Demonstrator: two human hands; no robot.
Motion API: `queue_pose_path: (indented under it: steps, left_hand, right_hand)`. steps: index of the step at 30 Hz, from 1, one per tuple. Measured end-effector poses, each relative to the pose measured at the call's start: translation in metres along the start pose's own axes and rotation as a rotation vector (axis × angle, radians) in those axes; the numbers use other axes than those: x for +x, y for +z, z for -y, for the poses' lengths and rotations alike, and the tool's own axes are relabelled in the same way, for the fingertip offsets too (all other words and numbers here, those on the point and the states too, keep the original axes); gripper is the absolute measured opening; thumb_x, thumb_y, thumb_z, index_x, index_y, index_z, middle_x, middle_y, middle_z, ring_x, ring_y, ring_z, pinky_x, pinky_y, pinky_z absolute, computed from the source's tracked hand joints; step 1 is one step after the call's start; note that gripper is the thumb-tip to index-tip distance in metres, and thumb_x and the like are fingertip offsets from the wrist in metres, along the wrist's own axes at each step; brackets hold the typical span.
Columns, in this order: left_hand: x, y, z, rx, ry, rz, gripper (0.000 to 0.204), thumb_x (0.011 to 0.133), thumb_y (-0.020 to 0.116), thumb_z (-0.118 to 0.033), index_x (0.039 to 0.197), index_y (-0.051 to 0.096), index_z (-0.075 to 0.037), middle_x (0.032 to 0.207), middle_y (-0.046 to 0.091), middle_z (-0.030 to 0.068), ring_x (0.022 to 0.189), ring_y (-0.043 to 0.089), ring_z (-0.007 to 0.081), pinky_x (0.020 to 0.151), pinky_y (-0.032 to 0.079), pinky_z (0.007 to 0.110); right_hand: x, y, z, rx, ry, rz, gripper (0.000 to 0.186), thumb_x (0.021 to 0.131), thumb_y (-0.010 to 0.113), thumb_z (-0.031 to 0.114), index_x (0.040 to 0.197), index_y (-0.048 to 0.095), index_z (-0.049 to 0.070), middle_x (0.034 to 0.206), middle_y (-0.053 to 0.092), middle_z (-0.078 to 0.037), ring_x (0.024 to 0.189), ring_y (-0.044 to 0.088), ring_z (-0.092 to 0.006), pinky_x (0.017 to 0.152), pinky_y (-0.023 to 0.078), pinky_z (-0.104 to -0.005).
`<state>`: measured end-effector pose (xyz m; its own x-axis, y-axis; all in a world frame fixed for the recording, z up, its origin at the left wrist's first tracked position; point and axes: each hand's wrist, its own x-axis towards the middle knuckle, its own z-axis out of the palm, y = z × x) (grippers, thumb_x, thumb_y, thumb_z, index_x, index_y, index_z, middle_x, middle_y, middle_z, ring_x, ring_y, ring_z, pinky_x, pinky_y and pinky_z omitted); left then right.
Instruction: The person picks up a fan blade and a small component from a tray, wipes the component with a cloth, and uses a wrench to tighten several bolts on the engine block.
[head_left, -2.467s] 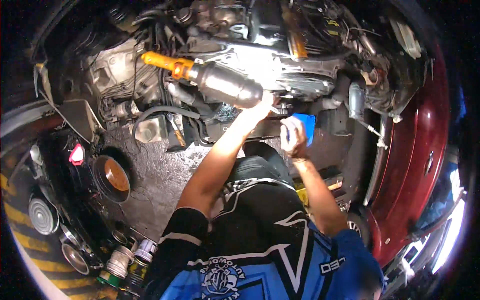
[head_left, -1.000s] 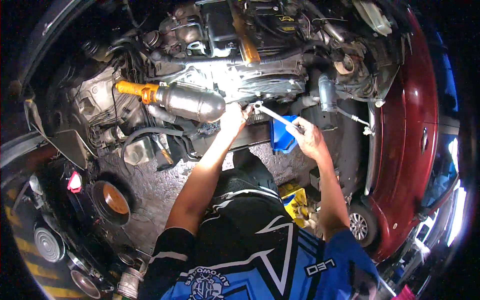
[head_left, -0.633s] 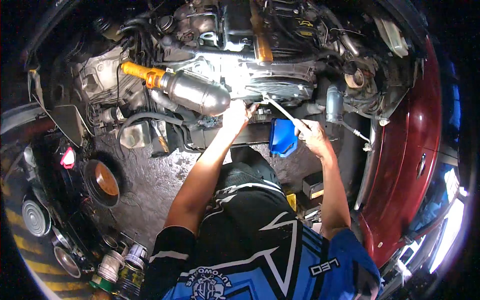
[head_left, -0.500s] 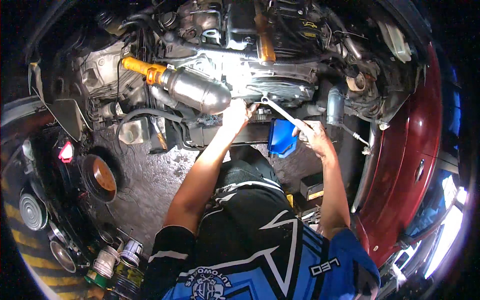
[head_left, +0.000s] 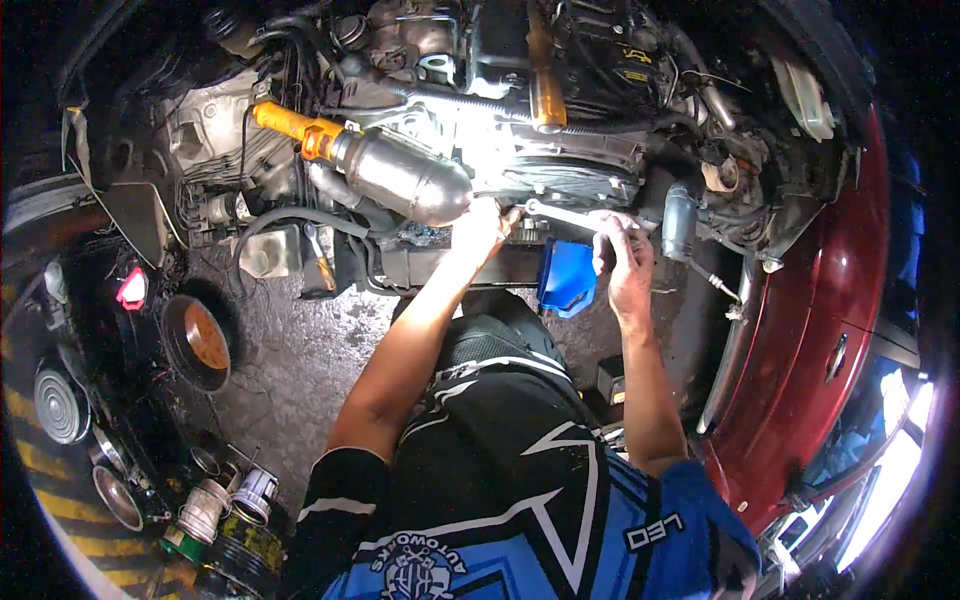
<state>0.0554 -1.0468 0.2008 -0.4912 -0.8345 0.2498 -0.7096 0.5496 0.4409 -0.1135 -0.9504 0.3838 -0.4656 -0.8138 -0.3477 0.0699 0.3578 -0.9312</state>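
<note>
My right hand [head_left: 628, 262] grips the far end of a long combination wrench [head_left: 572, 216]. The wrench lies almost level, its ring end close to my left hand [head_left: 482, 230] at the front of the engine. My left fingers are closed together there; what they pinch, if anything, is hidden by the hand and by glare. Just above and left of that hand rests a caged work lamp [head_left: 405, 178] with an orange handle, lighting the engine [head_left: 560, 165]. Below the wrench, between my hands, is a blue plastic container [head_left: 567, 278].
An orange-handled tool [head_left: 546, 95] lies across the engine top. A black hose [head_left: 300, 217] curves at the left, near a ratchet-like tool [head_left: 321, 262]. The red car body panel [head_left: 790, 370] borders the right. A round pan [head_left: 197, 343] and several cans [head_left: 206, 508] stand at lower left.
My right hand has moved up and pushed the wrench handle away from me, from a slant to nearly level. My left hand stays by the ring end. The view has shifted slightly.
</note>
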Motion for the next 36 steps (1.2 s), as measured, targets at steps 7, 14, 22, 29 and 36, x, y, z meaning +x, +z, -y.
queue_pose_path:
  steps: [7, 14, 22, 29, 36]
  left_hand:
    - [0.002, -0.03, 0.015, -0.5, -0.494, 0.392, 0.052, 0.084, 0.062, -0.057, 0.089, 0.071, -0.006, 0.075, 0.068, 0.0158, 0.075, 0.067, 0.0313, 0.074, 0.051, 0.041]
    - [0.005, -0.037, 0.034, 0.122, -0.1, 0.23, 0.054, 0.089, 0.058, -0.051, 0.12, 0.058, -0.006, 0.109, 0.064, 0.0139, 0.1, 0.062, 0.0264, 0.093, 0.047, 0.041]
    - [0.029, -0.03, 0.024, 0.802, 0.162, 0.332, 0.055, 0.09, 0.058, -0.044, 0.13, 0.051, -0.006, 0.126, 0.056, 0.0109, 0.116, 0.053, 0.0224, 0.099, 0.044, 0.044]
    - [0.033, -0.032, 0.04, 1.428, 0.617, 0.038, 0.091, 0.072, 0.066, -0.069, 0.121, 0.056, 0.007, 0.124, 0.05, 0.0301, 0.111, 0.054, 0.0373, 0.088, 0.049, 0.048]
    - [0.028, -0.022, 0.046, 1.601, 0.622, 0.049, 0.085, 0.074, 0.066, -0.064, 0.121, 0.056, 0.006, 0.112, 0.058, 0.0263, 0.095, 0.059, 0.0347, 0.079, 0.051, 0.047]
  right_hand:
    - [0.011, -0.001, -0.003, -0.236, -0.197, -0.04, 0.029, 0.102, 0.046, 0.024, 0.111, 0.064, 0.004, 0.084, 0.061, -0.004, 0.071, 0.057, -0.0098, 0.066, 0.047, -0.0245]
    - [0.018, 0.011, -0.009, 0.476, -0.165, -0.021, 0.026, 0.1, 0.048, 0.02, 0.103, 0.059, -0.003, 0.106, 0.062, -0.014, 0.106, 0.062, -0.0324, 0.105, 0.039, -0.0484]
    - [0.029, 0.013, 0.002, 0.55, -0.154, 0.045, 0.032, 0.102, 0.044, 0.028, 0.093, 0.055, -0.001, 0.088, 0.059, -0.011, 0.08, 0.055, -0.0217, 0.088, 0.043, -0.0393]
    - [0.031, 0.018, 0.0, 0.742, -0.19, 0.025, 0.026, 0.101, 0.044, 0.024, 0.085, 0.05, 0.003, 0.081, 0.048, -0.008, 0.077, 0.05, -0.0228, 0.085, 0.041, -0.041]
    - [0.055, 0.002, -0.002, 0.731, -0.194, 0.392, 0.039, 0.095, 0.048, 0.028, 0.062, 0.041, 0.007, 0.057, 0.035, -0.003, 0.056, 0.038, -0.0176, 0.06, 0.032, -0.0325]
